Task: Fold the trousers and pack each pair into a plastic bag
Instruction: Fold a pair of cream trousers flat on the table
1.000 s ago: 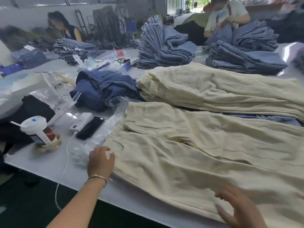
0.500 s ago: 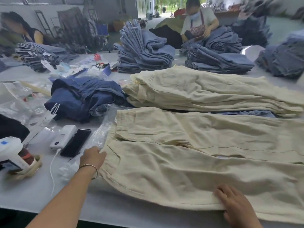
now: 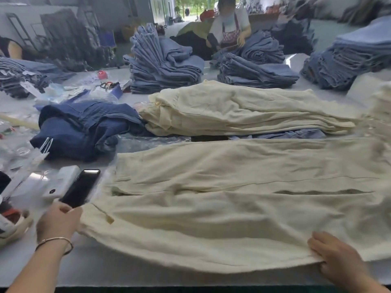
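Note:
A pair of cream trousers (image 3: 243, 199) lies spread flat across the table in front of me, waistband to the left. My left hand (image 3: 58, 222) grips the near corner of the waistband. My right hand (image 3: 336, 256) pinches the near edge of the leg, and that edge is lifted a little off the table. A clear plastic bag (image 3: 148, 142) lies partly under the trousers at their far left side. Behind them sits a pile of more cream trousers (image 3: 243, 111).
A black phone (image 3: 81, 188) and a white power bank (image 3: 61, 182) lie left of the waistband. A dark blue garment heap (image 3: 84, 127) sits beyond them. Stacks of blue jeans (image 3: 165, 62) fill the far table, where another person (image 3: 230, 24) works. The table edge (image 3: 148, 280) runs close to me.
Both hands have taken hold of the near edge of the trousers and raised it slightly. My view has shifted to the right.

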The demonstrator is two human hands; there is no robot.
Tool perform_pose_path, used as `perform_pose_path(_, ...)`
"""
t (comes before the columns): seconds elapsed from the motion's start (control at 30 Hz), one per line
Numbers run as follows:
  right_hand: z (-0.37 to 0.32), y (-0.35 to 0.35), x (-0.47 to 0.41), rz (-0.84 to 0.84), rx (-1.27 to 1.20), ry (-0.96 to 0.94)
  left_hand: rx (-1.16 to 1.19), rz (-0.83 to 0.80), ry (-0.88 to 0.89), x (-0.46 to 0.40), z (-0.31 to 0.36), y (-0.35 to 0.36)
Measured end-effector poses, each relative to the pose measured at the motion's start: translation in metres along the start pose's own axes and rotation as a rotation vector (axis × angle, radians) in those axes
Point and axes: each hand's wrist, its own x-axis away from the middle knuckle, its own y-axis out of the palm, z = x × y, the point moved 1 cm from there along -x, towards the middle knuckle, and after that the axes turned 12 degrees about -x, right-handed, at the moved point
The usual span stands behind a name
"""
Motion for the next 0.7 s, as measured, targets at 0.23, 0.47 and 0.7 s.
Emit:
perform_pose_path(0.23,0.025,0.005,0.012,-0.075,0.010,0.066,-0.334,0.062,0.168,0.051,0.035,0.030)
perform_pose_path(0.47,0.040,-0.011,-0.002,-0.290,-0.226,0.320,-0.227,-0.115,0.612,0.106,0.101,0.085)
perform_pose_path(0.7,0.036,-0.023,-0.046,-0.163,-0.276,0.263,-0.296,-0.319,0.605,0.123,0.129,0.119)
